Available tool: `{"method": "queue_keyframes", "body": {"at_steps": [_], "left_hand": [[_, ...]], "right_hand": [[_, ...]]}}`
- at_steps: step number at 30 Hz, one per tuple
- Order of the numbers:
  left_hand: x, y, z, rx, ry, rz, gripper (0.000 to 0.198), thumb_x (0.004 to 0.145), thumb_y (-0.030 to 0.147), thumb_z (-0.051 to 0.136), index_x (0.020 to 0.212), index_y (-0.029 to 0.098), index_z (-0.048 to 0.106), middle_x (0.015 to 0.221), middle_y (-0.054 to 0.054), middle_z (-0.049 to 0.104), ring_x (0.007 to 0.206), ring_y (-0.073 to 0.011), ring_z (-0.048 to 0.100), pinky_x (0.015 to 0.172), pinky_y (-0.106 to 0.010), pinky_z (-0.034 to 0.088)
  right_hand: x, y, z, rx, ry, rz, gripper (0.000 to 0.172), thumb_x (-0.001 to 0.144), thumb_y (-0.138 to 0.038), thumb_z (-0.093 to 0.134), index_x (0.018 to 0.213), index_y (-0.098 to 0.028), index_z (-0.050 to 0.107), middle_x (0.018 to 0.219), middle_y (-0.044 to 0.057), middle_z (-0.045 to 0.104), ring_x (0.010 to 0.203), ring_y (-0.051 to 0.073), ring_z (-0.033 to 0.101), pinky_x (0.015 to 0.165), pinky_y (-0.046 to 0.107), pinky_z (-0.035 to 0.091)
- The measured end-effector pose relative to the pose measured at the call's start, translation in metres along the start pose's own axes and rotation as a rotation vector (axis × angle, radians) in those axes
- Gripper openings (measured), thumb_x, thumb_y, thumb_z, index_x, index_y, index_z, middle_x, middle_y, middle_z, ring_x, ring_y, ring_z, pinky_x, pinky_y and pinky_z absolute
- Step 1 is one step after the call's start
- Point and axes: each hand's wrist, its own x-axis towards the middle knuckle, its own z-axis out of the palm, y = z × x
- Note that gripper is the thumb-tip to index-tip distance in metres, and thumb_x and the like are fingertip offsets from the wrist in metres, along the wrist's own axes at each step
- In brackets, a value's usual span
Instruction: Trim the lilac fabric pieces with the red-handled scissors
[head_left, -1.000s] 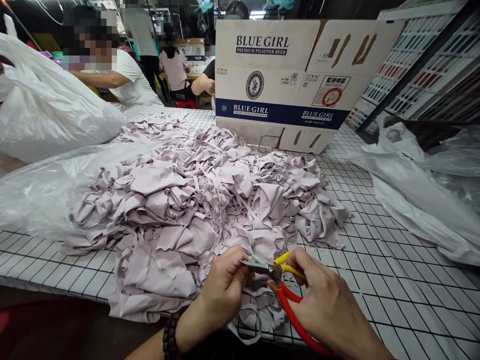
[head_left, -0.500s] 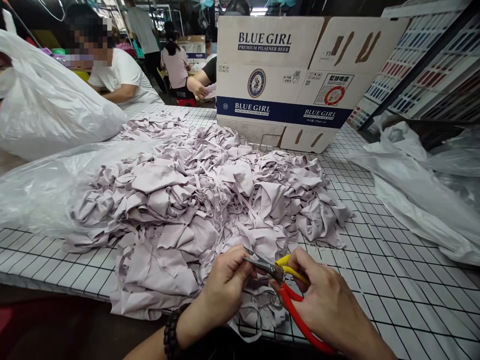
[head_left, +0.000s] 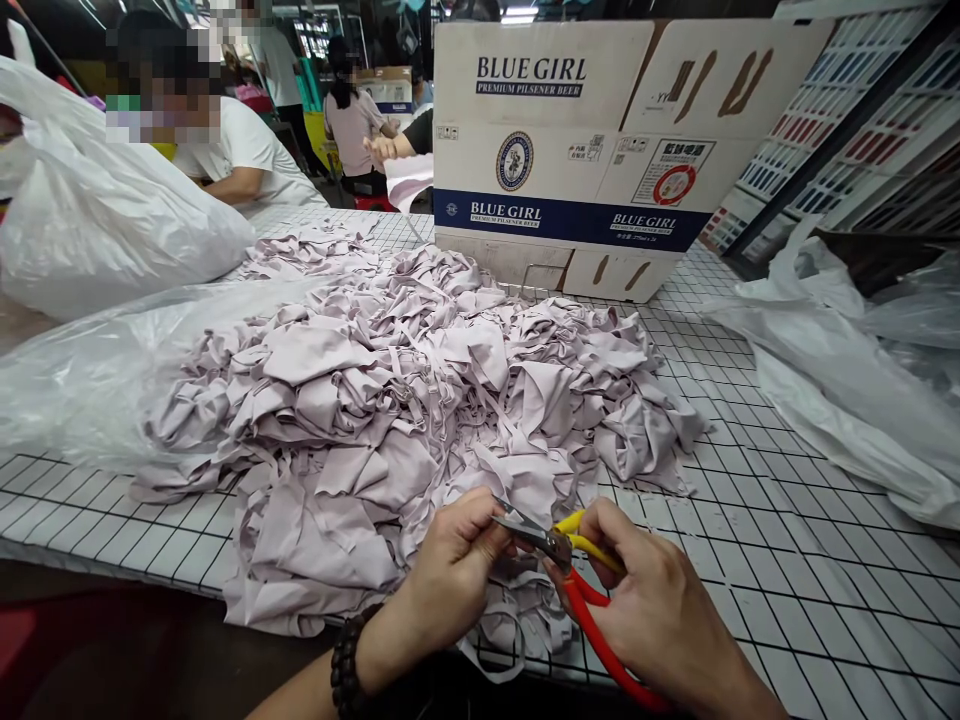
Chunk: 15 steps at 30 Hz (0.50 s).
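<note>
Low in the head view, my right hand [head_left: 652, 590] is wrapped round scissors [head_left: 544, 540] with one yellow and one red handle. Their blades point left and lie at the fingertips of my left hand [head_left: 457, 560]. Those fingertips are pinched closed on a bit of pale lilac fabric, mostly hidden by the fingers and blades. Beneath both hands, cloth with a loop of thin strap [head_left: 514, 640] lies at the table's near edge. A big heap of lilac fabric pieces [head_left: 330, 415] with straps spreads in front of my hands.
A beer carton [head_left: 547, 130] stands behind the heap on the grid-patterned table [head_left: 757, 560]. Plastic bags lie on the left [head_left: 105, 210] and right [head_left: 840, 370]. Across the table sits a person in a white shirt [head_left: 247, 155]; another person's hand [head_left: 386, 150] shows beside the carton.
My hands and the scissors keep almost the same pose. Beside the carton, the other person's hand has lifted, with a pale cloth now hanging below it. The view has shifted slightly.
</note>
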Motion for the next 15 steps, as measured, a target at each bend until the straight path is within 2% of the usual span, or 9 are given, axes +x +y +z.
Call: {"method": "queue_keyframes", "body": {"at_steps": [6, 15], "left_hand": [[0.0002, 0.0033, 0.0007, -0.038, -0.015, 0.0, 0.039, 0.094, 0.039, 0.049, 0.066, 0.015, 0.061, 0.066, -0.002, 0.054, 0.062, -0.013, 0.05, 0.061, -0.023, 0.038], [-0.0032, -0.0007, -0.001, -0.052, -0.031, -0.001, 0.038, 0.096, 0.036, 0.047, 0.07, 0.014, 0.066, 0.07, -0.003, 0.055, 0.066, -0.0134, 0.052, 0.063, -0.023, 0.04]], "right_hand": [[-0.0011, 0.001, 0.0005, 0.053, -0.011, 0.0, 0.033, 0.07, -0.026, 0.063, 0.069, -0.027, 0.03, 0.053, -0.01, 0.031, 0.045, 0.01, 0.029, 0.041, 0.022, 0.028], [-0.0004, 0.0032, 0.0011, 0.018, 0.012, -0.054, 0.036, 0.07, -0.027, 0.063, 0.069, -0.026, 0.028, 0.052, -0.01, 0.036, 0.044, 0.01, 0.034, 0.041, 0.022, 0.029]]}}
